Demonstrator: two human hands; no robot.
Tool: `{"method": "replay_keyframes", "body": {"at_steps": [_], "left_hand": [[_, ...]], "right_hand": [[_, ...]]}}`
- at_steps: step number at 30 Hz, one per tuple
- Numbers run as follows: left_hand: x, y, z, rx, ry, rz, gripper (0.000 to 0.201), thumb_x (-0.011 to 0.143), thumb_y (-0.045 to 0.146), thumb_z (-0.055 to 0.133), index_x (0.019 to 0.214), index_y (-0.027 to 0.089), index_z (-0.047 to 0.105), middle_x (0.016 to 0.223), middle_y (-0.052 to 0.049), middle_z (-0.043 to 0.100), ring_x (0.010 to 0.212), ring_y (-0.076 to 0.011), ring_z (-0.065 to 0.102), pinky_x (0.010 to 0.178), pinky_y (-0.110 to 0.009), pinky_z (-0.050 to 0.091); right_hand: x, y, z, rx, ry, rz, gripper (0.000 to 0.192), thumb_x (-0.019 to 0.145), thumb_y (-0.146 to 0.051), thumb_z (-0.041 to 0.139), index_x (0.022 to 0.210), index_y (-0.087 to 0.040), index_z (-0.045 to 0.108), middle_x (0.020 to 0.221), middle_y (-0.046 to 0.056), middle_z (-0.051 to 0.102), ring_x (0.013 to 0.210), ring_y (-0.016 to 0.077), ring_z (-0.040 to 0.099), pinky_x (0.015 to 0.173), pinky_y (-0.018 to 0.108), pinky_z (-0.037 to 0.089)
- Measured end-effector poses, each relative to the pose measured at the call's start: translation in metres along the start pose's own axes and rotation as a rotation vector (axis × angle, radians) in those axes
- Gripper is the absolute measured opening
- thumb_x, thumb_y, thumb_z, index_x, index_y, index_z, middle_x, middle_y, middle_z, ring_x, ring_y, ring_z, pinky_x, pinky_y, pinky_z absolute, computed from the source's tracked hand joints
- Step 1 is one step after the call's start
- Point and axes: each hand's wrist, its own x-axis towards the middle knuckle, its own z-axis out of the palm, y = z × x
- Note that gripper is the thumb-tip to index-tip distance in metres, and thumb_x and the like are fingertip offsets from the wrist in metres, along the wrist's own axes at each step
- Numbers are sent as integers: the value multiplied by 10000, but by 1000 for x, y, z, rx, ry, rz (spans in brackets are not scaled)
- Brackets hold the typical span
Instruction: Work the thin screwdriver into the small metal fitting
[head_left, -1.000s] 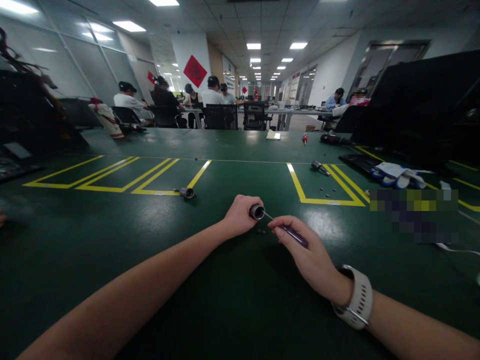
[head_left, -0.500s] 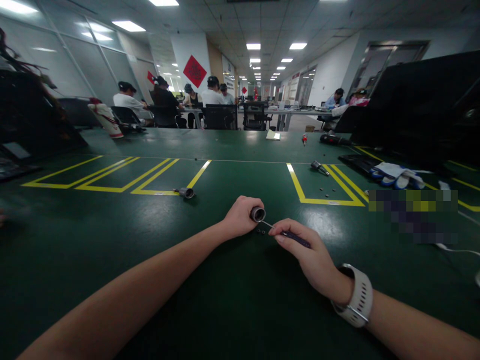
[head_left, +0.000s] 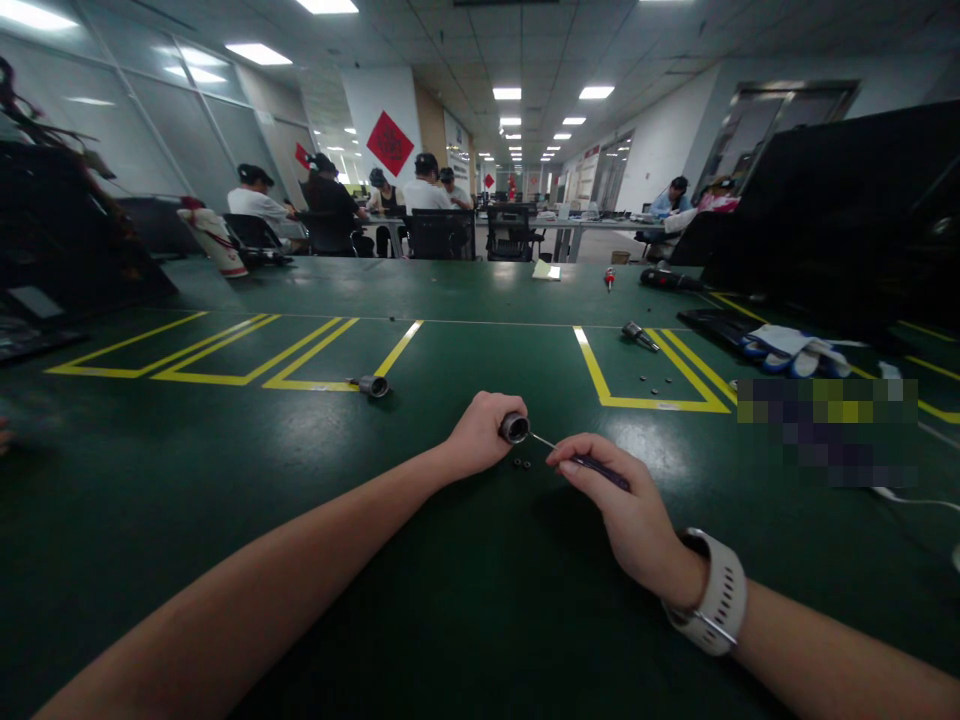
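My left hand (head_left: 478, 430) is closed around a hollow, cylindrical grey metal part (head_left: 515, 428), its open end turned toward me and to the right. In my right hand (head_left: 626, 515) is a slim tool like a screwdriver, with a dark handle (head_left: 602, 472) and a thin metal shaft; its exact kind is not clear. The shaft's tip is at the right edge of the metal part's opening; whether it touches is too small to tell. Two small dark round pieces (head_left: 522, 464) lie on the table just below the metal part.
On the green table (head_left: 465, 580), a similar metal part (head_left: 373, 385) lies left and another (head_left: 639, 336) right, near several tiny pieces (head_left: 654, 391). Farther off are a red screwdriver (head_left: 610, 279), a power drill (head_left: 670, 279) and gloves (head_left: 796, 350). People sit at tables beyond.
My right hand has shifted slightly right, drawing the tool's tip from inside the opening to its right edge. My left hand and the metal part have barely moved.
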Motion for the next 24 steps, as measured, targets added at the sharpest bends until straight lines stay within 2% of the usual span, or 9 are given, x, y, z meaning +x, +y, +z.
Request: {"method": "replay_keyframes", "body": {"at_steps": [4,8,11,14,18,24], "left_hand": [[-1,0,-1,2,-7,12,79,665,85,565,658,154,529,637,28,560,622,-118,509,707,-288,376],[-2,-2,-1,-23,-8,9,74,670,86,561,680,156,539,655,26,564,638,-118,510,720,-286,382],[-1,-1,-1,-73,-17,-13,78,662,80,553,675,154,534,646,29,552,625,-111,505,658,-254,382],[0,0,-2,-132,-10,-19,89,643,65,547,643,147,514,603,40,521,574,-96,485,576,-220,356],[1,1,-2,-146,6,-28,84,641,67,550,643,143,515,599,43,510,562,-88,481,560,-211,350],[-1,-4,2,-39,21,-33,65,673,87,560,685,150,553,637,27,548,612,-110,508,633,-247,384]], "right_hand": [[2,5,0,94,-27,42,100,794,-254,560,819,-225,652,851,14,627,842,203,547,736,344,395],[7,5,0,338,-25,134,90,759,-218,573,774,-199,660,820,25,631,769,179,539,702,328,392],[12,5,-2,529,-38,216,76,728,-201,587,743,-180,658,796,32,638,714,160,533,663,307,384],[15,5,-4,620,-52,247,66,712,-191,597,737,-174,655,790,34,648,695,148,531,657,296,378],[13,5,-2,617,-20,227,62,719,-200,596,748,-184,648,800,31,648,700,152,529,652,299,375],[9,0,2,439,-18,193,76,736,-222,590,757,-189,655,782,26,623,715,163,522,651,309,374]]}}
